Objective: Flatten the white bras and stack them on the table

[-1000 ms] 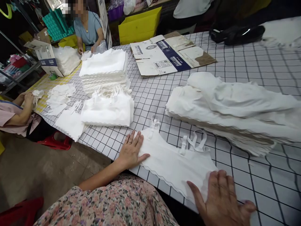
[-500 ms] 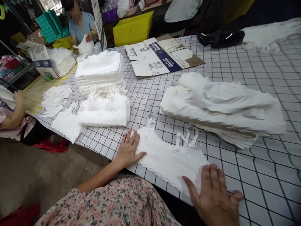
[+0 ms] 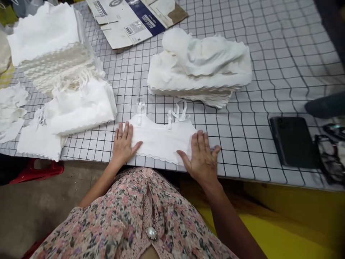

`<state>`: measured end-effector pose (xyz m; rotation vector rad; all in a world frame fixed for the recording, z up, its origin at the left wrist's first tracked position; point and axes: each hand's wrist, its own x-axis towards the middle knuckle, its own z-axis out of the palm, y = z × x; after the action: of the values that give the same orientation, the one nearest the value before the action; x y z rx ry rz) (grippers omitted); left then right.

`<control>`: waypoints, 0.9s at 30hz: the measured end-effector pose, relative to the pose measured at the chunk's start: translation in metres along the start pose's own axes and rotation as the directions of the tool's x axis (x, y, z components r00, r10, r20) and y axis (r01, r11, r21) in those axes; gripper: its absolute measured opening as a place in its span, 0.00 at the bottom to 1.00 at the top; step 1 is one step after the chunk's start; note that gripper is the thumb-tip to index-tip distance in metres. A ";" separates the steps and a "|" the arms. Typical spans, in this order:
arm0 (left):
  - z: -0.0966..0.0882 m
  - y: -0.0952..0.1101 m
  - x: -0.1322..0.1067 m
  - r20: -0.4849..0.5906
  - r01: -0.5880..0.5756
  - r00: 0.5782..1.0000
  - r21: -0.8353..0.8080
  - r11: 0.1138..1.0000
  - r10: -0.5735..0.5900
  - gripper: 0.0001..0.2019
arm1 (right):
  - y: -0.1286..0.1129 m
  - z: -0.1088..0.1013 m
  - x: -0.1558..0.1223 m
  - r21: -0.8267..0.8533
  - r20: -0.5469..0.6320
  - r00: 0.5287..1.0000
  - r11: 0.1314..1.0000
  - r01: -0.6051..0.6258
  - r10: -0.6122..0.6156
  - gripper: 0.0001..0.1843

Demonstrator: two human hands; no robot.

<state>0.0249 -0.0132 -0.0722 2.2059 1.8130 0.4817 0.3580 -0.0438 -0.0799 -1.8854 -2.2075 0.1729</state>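
A white bra top [image 3: 161, 140] with thin straps lies flat along the table's near edge, straps pointing away from me. On its left side my left hand [image 3: 123, 144] rests flat, fingers spread, wearing a ring. My right hand [image 3: 201, 156] lies over its right side with the thumb held apart. Beyond it sits a thick pile of white garments [image 3: 199, 68], the top one crumpled. To the left is a neater stack of folded white tops [image 3: 81, 104], straps gathered at its back.
A taller white stack [image 3: 51, 32] stands at the back left, with loose white pieces [image 3: 10, 111] beside it. A flattened carton [image 3: 134, 21] lies behind. A phone [image 3: 293, 142] and eyeglasses [image 3: 331, 158] are at the right. A red stool [image 3: 40, 172] is below the table.
My view has swung right and down, bringing the phone and glasses into sight and taking the co-workers out. Both hands remain flat on the bra top.
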 end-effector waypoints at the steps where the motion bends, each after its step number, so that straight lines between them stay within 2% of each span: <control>1: 0.000 0.000 0.001 -0.011 0.002 1.000 -0.010 1.000 -0.002 0.45 | 0.000 0.000 0.000 -0.002 0.000 1.000 1.000 0.003 -0.003 0.48; 7: -0.001 -0.003 0.004 -0.043 0.002 0.999 -0.046 0.999 -0.004 0.46 | 0.002 0.006 0.001 0.049 -0.044 0.999 0.999 -0.017 0.019 0.46; 9: -0.004 -0.006 0.003 -0.105 0.025 0.994 -0.091 0.996 -0.034 0.44 | 0.008 0.009 0.002 0.135 -0.113 0.992 0.990 -0.046 0.062 0.43; 12: -0.011 -0.014 0.000 -0.244 0.073 0.963 -0.182 0.981 -0.117 0.38 | 0.019 0.012 0.006 0.276 -0.236 0.957 0.956 -0.101 0.169 0.36; 15: -0.017 -0.024 0.002 -0.309 0.103 0.937 -0.197 0.975 -0.162 0.33 | 0.027 0.012 0.017 0.309 -0.302 0.919 0.938 -0.158 0.255 0.28; 19: -0.018 -0.030 0.011 -0.345 0.107 0.925 -0.168 0.980 -0.160 0.32 | 0.026 0.009 0.035 0.287 -0.301 0.903 0.932 -0.219 0.305 0.18; 22: -0.018 -0.024 0.012 -0.378 0.071 0.918 -0.144 0.987 -0.121 0.29 | 0.022 0.008 0.044 0.286 -0.272 0.909 0.929 -0.236 0.315 0.13; 24: -0.017 -0.015 0.007 -0.351 0.022 0.934 -0.116 0.993 -0.062 0.27 | 0.024 0.009 0.047 0.305 -0.266 0.907 0.921 -0.242 0.327 0.12; 27: -0.011 0.000 -0.001 -0.171 -0.080 0.983 -0.072 0.994 0.066 0.28 | 0.031 0.008 0.048 0.312 -0.268 0.897 0.913 -0.264 0.351 0.13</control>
<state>0.0206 -0.0143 -0.0621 2.2443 1.7641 0.7634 0.3784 0.0089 -0.0901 -1.9398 -1.5783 0.1945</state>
